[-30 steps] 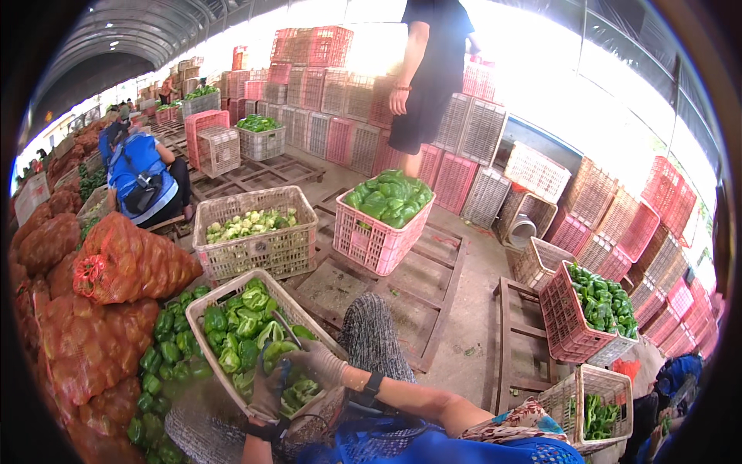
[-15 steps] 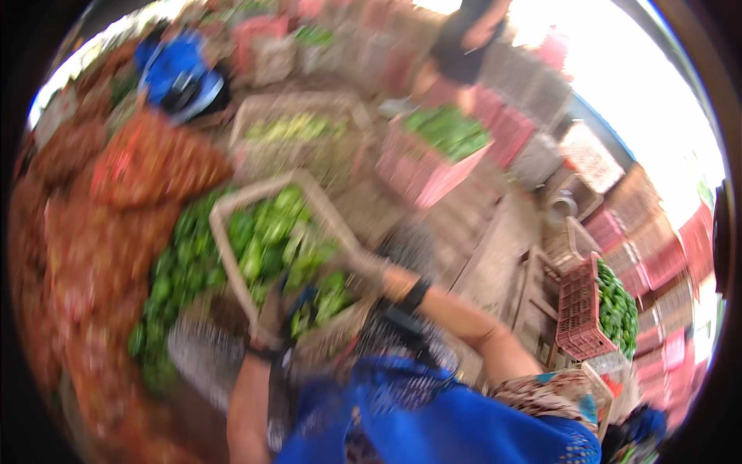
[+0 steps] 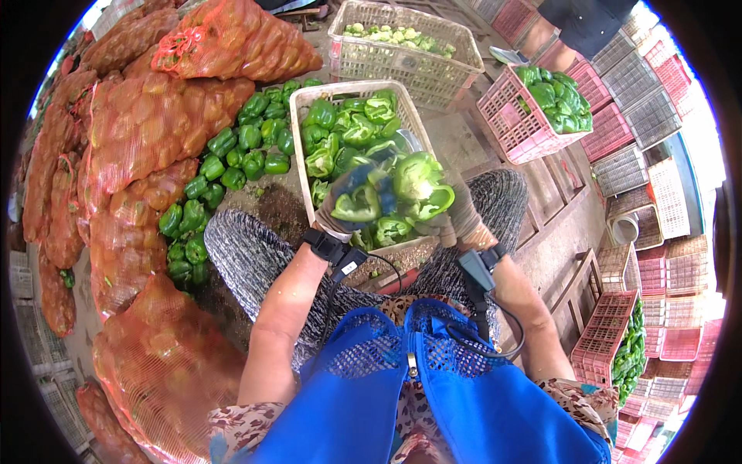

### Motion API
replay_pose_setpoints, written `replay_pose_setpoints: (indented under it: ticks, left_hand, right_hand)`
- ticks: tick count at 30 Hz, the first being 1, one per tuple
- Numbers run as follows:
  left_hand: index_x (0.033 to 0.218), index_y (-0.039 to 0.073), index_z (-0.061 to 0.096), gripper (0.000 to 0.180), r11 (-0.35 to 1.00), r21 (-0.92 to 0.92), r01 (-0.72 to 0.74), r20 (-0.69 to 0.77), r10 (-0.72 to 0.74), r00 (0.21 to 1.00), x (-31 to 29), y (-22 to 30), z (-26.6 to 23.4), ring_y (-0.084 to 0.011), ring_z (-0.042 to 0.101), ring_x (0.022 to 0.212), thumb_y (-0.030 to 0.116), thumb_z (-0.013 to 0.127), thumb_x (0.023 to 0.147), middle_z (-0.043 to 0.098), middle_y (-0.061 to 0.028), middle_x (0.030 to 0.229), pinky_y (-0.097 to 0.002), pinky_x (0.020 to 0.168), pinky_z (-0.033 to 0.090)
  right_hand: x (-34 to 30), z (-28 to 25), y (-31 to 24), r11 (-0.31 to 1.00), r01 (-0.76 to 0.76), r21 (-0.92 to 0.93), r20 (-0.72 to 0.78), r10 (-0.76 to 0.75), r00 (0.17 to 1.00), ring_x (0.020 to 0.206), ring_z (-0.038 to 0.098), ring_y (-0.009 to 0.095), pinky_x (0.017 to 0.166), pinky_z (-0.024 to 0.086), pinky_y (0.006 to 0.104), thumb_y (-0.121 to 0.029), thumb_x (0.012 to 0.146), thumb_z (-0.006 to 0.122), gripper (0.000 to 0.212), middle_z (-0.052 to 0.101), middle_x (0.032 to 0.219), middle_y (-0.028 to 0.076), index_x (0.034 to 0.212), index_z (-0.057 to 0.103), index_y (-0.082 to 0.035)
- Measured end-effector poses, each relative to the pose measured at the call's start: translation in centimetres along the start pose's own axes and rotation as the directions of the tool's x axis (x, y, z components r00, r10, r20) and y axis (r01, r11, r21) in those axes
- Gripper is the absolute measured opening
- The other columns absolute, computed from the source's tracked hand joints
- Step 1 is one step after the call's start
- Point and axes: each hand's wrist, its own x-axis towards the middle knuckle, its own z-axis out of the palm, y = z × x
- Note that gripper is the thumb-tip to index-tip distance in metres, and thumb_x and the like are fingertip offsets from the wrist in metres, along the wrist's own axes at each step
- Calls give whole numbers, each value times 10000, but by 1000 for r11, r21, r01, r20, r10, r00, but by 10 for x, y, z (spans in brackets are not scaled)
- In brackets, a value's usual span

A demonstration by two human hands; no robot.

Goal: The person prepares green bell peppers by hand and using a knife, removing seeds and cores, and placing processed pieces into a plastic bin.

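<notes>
Between my knees stands a cream plastic crate [image 3: 301, 155] filled with cut-open green bell peppers [image 3: 359, 127]. My left hand [image 3: 337, 207], gloved and partly blurred, is closed round a piece of bell pepper [image 3: 358, 204] over the crate's near end. Blurred dark blue shows at its fingers. My right hand [image 3: 464, 210], in a greyish glove, is closed against an opened bell pepper [image 3: 420, 184] with its pale inside facing up. Part of its fingers is hidden behind the pepper. A shiny, pale curved edge [image 3: 410, 141] shows just beyond; I cannot tell what it is.
Whole green peppers [image 3: 251, 139] lie on the ground left of the crate. Red mesh sacks [image 3: 154, 131] pile up further left. Ahead are a crate of pale green pieces [image 3: 406, 66] and a pink crate of peppers [image 3: 514, 116], a person's leg [image 3: 539, 39] beside it. Stacked crates [image 3: 618, 166] line the right.
My view has swung round and steadied, so the crate now appears more upright and central. My hands have lifted from inside the crate, with opened pepper pieces now showing in them.
</notes>
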Motion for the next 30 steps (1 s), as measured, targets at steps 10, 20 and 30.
replay_pose_setpoints:
  ticks: [10,20,30]
  left_hand:
    - [1028,25,629,302,340,940,-31,-183,578,795,13,-1,4,-83,553,751,306,650,916,622,4,899,-238,648,478]
    - [1129,-33,574,287,270,947,-171,-80,717,692,18,-46,28,-111,561,897,209,556,975,611,-43,1044,-244,787,470]
    - [1112,-15,583,291,330,930,-161,-99,647,756,2,-48,56,-110,562,840,226,586,950,616,-28,1013,-254,723,471]
  right_hand:
    - [24,-11,18,759,164,-630,-278,-418,865,823,626,187,709,513,325,-321,880,645,506,641,1041,113,1291,516,-57]
    - [14,14,29,409,154,-900,-122,-573,810,1026,603,227,889,472,322,-251,813,679,656,631,1134,180,1378,431,-30]
    - [6,17,28,756,263,-600,-123,-412,903,913,548,117,784,484,260,-149,886,638,551,607,1061,62,1382,426,-35]
